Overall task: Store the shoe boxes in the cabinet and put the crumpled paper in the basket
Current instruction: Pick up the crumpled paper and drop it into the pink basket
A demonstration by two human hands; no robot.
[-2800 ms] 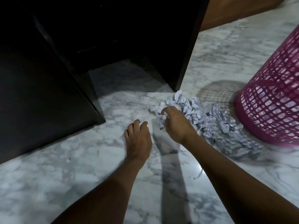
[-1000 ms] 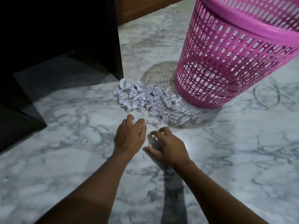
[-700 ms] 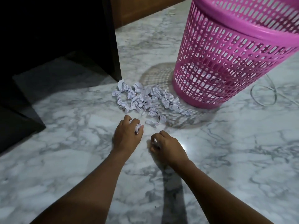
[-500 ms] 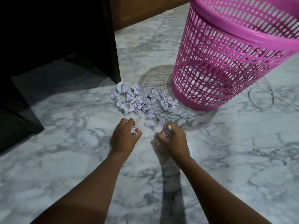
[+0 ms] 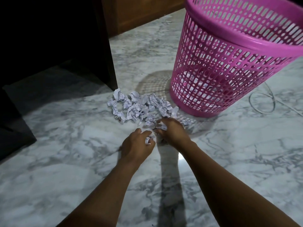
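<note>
A heap of crumpled paper [image 5: 139, 106] lies on the marble floor, just left of the pink plastic basket [image 5: 229, 66], which stands upright with a few paper bits showing through its lattice near the bottom. My left hand [image 5: 137, 145] sits at the near edge of the heap, fingers closed on a small crumpled paper ball. My right hand [image 5: 172, 130] rests on the heap's near right edge, fingers curled around paper scraps. The dark cabinet [image 5: 57, 38] stands to the left, its inside black. No shoe boxes are in view.
A wooden panel [image 5: 144, 12] runs along the far wall. A thin looped cable [image 5: 262, 102] lies on the floor right of the basket. A dark cabinet door or panel [image 5: 14, 128] juts out at the far left.
Both hands closed on paper pieces and shifted forward. The right hand moved up onto the heap's near edge; the left hand drew close beside it. The camera tilted slightly.
</note>
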